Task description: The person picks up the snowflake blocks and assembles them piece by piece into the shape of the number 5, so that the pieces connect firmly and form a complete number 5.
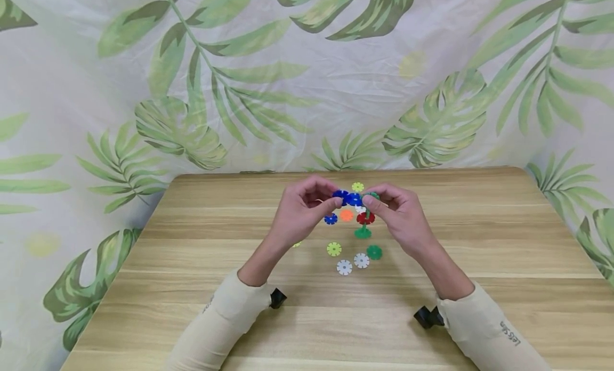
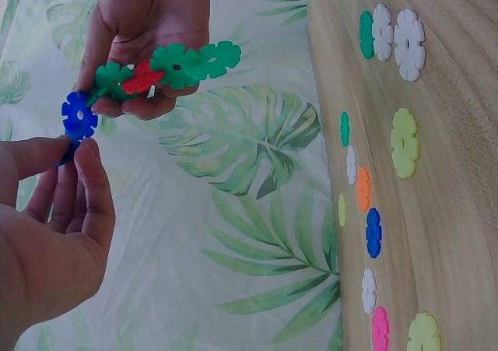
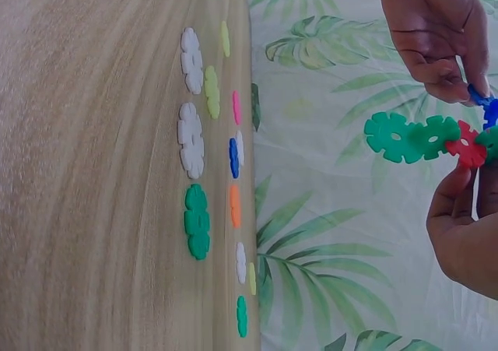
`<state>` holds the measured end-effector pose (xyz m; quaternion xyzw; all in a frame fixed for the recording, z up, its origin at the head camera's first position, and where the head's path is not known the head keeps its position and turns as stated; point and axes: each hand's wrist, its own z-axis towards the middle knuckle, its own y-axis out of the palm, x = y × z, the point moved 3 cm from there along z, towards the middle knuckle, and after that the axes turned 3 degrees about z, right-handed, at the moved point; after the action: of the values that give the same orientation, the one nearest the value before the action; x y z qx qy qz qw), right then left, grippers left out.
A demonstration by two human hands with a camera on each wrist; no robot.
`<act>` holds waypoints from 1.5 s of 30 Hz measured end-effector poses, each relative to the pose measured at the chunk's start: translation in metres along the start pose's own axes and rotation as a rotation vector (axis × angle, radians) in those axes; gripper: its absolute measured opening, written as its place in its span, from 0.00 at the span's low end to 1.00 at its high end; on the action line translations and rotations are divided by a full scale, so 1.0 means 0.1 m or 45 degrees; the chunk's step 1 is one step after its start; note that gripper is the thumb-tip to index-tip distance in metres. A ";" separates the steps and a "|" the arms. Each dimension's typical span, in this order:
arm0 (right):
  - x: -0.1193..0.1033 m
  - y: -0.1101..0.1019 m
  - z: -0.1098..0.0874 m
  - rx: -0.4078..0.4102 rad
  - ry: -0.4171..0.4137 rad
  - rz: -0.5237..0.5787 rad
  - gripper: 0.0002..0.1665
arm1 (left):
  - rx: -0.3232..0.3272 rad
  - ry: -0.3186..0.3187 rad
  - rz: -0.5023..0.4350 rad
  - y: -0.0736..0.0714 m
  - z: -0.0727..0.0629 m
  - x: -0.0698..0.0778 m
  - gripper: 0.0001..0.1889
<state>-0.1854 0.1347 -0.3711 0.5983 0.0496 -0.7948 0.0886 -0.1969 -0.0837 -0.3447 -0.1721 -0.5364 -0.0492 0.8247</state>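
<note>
Above the wooden table (image 1: pixel 206 238), well inside its side edges (image 1: pixel 136 248), both hands (image 1: pixel 306 207) pinch linked discs (image 1: pixel 354 200).

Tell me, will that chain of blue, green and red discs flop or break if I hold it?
The notched-disc chain is probably light, because its discs look thin. They likely won't flop, since none looks bent. The chain might come apart if tugged, as the discs seem joined only near their edges.
</note>
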 end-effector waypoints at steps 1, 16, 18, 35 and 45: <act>0.00 0.00 0.00 -0.001 0.002 -0.003 0.08 | 0.000 -0.002 -0.003 0.00 0.00 0.00 0.07; 0.03 0.03 0.00 -0.046 -0.031 0.016 0.09 | -0.094 0.037 0.019 0.01 -0.01 0.03 0.10; 0.02 0.03 0.00 -0.042 -0.031 0.013 0.09 | -0.090 0.026 0.017 0.01 -0.01 0.02 0.11; 0.03 0.02 0.00 -0.006 0.000 0.025 0.09 | -0.076 -0.007 0.007 0.02 0.00 0.00 0.11; 0.00 -0.04 0.00 0.042 -0.019 -0.014 0.12 | -0.002 -0.029 0.028 -0.08 0.00 0.02 0.10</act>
<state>-0.1865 0.1380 -0.3713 0.5934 0.0390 -0.8005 0.0748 -0.1983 -0.0911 -0.3411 -0.1792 -0.5438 -0.0387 0.8189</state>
